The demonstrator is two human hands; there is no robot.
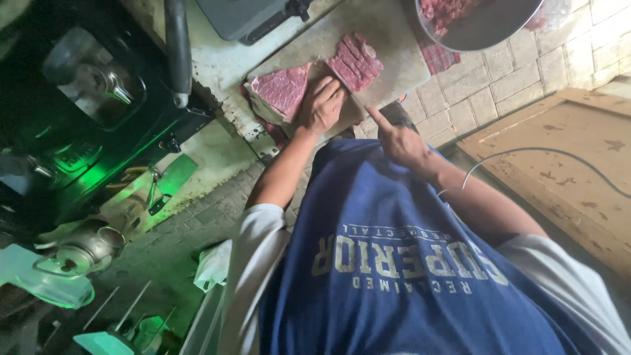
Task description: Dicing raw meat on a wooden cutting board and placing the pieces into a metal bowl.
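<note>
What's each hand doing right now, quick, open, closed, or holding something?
Left hand: open, pressed flat on the raw meat slab on the cutting board.
Right hand: closed, forefinger extended; what it grips cannot be told.

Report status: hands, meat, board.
Left hand pressing raw meat slab. Right hand beside it, index out; knife not visible. Cut slices on cutting board.

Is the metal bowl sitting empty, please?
No, the metal bowl holds pieces of red meat at its left side.
</note>
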